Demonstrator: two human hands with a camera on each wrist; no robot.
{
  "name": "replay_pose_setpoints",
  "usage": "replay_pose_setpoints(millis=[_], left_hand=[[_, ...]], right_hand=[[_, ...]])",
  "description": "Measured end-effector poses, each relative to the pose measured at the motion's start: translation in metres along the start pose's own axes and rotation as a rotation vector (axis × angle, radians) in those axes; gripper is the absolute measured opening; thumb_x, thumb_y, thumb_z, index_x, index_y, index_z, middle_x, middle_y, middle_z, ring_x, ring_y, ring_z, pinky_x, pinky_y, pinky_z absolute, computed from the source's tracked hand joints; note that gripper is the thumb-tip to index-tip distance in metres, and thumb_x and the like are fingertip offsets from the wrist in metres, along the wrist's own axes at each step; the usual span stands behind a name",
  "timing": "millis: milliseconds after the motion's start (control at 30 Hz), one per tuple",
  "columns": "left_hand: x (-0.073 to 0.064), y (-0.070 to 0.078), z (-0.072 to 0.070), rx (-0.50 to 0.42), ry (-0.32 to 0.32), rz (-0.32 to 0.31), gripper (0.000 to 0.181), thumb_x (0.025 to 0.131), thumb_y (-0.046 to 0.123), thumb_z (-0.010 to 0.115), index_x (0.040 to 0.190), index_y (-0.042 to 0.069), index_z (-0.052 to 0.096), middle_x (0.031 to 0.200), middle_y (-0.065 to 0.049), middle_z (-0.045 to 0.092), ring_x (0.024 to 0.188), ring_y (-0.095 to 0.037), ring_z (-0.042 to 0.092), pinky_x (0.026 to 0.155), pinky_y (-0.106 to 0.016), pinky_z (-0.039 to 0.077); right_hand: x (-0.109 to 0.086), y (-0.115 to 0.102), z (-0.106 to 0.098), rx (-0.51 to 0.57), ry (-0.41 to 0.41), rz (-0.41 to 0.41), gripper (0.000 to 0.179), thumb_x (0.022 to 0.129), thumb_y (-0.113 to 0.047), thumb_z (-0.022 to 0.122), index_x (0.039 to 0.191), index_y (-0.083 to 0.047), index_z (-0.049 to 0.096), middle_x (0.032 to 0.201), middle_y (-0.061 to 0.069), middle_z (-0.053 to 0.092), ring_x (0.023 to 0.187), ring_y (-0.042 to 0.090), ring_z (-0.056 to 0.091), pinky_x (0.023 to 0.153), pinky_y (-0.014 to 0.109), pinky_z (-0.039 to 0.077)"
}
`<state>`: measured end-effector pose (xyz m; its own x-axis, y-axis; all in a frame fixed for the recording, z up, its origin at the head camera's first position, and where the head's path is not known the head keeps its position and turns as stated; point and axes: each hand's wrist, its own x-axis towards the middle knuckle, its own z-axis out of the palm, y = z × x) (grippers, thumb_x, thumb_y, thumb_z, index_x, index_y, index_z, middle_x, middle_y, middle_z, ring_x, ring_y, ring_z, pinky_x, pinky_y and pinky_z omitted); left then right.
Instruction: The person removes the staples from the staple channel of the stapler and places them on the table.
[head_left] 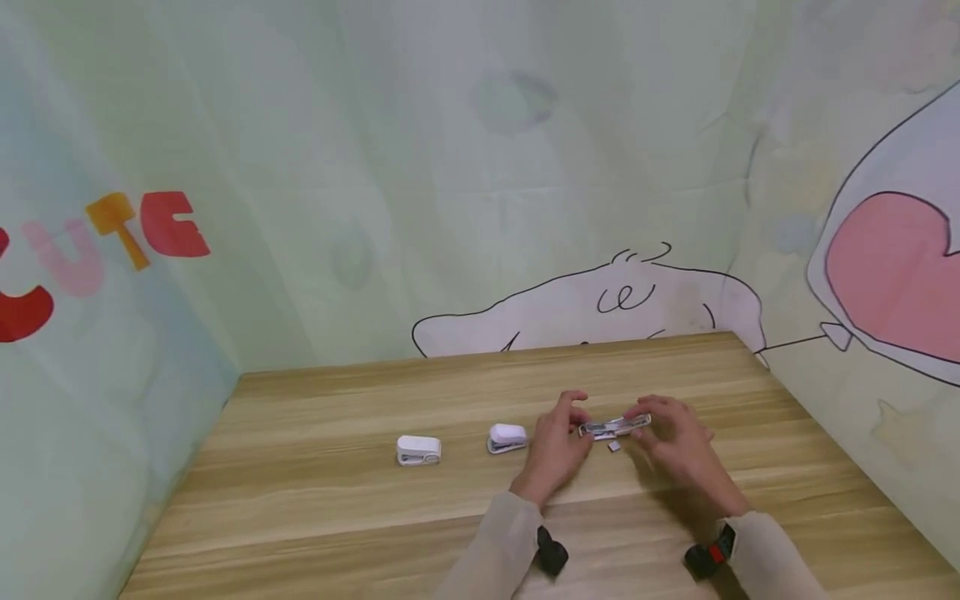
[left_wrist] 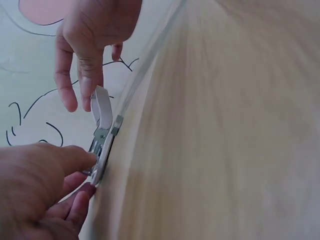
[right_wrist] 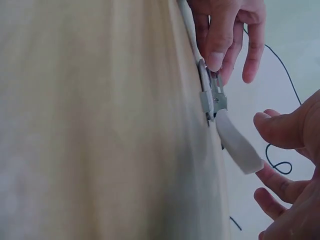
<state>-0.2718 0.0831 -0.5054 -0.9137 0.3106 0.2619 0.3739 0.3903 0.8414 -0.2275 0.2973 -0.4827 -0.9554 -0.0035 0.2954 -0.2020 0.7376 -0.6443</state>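
Note:
A small white stapler point(head_left: 615, 428) is folded wide open, its metal inside showing. My left hand point(head_left: 555, 446) pinches one end of it, the thumb on the metal part and fingers underneath, as the left wrist view shows. The stapler's white top cover point(right_wrist: 238, 145) swings out toward my right hand point(head_left: 678, 442). A fingertip of that hand touches the cover's far end, while its thumb stands apart from the cover in the right wrist view. Just below the stapler lies a small grey block of staples point(head_left: 614, 446) on the table.
Two more white staplers rest on the wooden table point(head_left: 337, 517) to the left: a closer stapler point(head_left: 507, 437) beside my left hand and a farther stapler point(head_left: 418, 450). A printed curtain point(head_left: 360, 167) hangs behind the table's back edge and along its sides.

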Motion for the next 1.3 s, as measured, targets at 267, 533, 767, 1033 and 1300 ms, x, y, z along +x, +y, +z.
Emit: replay_pose_setpoints(millis=[267, 533, 767, 1033, 1300], left_hand=[[0.002, 0.011, -0.037, -0.001, 0.01, 0.082, 0.058, 0.09, 0.0, 0.08, 0.143, 0.013, 0.059, 0.125, -0.011, 0.08, 0.123, -0.025, 0.075, 0.103, -0.037, 0.061], [0.005, 0.016, -0.068, -0.013, 0.012, 0.071, 0.074, 0.089, 0.01, 0.088, 0.153, 0.021, 0.052, 0.14, -0.013, 0.074, 0.137, -0.027, 0.067, 0.11, -0.049, 0.057], [-0.009, 0.004, -0.084, -0.048, -0.041, -0.018, 0.081, 0.088, 0.013, 0.089, 0.157, 0.022, 0.046, 0.145, -0.013, 0.071, 0.141, -0.031, 0.064, 0.115, -0.053, 0.054], [-0.02, -0.018, -0.082, -0.08, -0.076, -0.125, 0.08, 0.09, 0.011, 0.086, 0.159, 0.018, 0.045, 0.136, -0.012, 0.075, 0.13, -0.035, 0.071, 0.116, -0.053, 0.054], [-0.026, -0.031, -0.076, -0.085, -0.05, -0.124, 0.078, 0.087, 0.006, 0.085, 0.156, 0.015, 0.049, 0.122, -0.01, 0.078, 0.125, -0.033, 0.073, 0.114, -0.05, 0.057]], right_hand=[[0.016, -0.011, 0.003, 0.005, 0.025, -0.137, 0.027, 0.089, -0.004, 0.083, 0.115, -0.013, 0.079, 0.135, 0.022, 0.073, 0.129, 0.048, 0.06, 0.104, 0.061, 0.038], [0.026, -0.021, 0.008, 0.108, -0.059, -0.139, 0.041, 0.093, -0.002, 0.08, 0.131, -0.013, 0.072, 0.137, 0.013, 0.073, 0.13, 0.038, 0.063, 0.103, 0.056, 0.05], [0.038, -0.033, 0.026, 0.14, -0.133, -0.198, 0.039, 0.095, -0.004, 0.078, 0.132, -0.012, 0.072, 0.132, 0.011, 0.076, 0.125, 0.038, 0.067, 0.097, 0.05, 0.055], [0.044, -0.051, 0.052, 0.233, -0.218, -0.168, 0.033, 0.096, -0.007, 0.077, 0.129, -0.012, 0.073, 0.128, 0.008, 0.078, 0.123, 0.034, 0.069, 0.099, 0.045, 0.053], [0.042, -0.066, 0.072, 0.263, -0.287, -0.124, 0.027, 0.097, -0.012, 0.078, 0.123, -0.016, 0.076, 0.123, 0.002, 0.079, 0.122, 0.029, 0.071, 0.1, 0.042, 0.052]])
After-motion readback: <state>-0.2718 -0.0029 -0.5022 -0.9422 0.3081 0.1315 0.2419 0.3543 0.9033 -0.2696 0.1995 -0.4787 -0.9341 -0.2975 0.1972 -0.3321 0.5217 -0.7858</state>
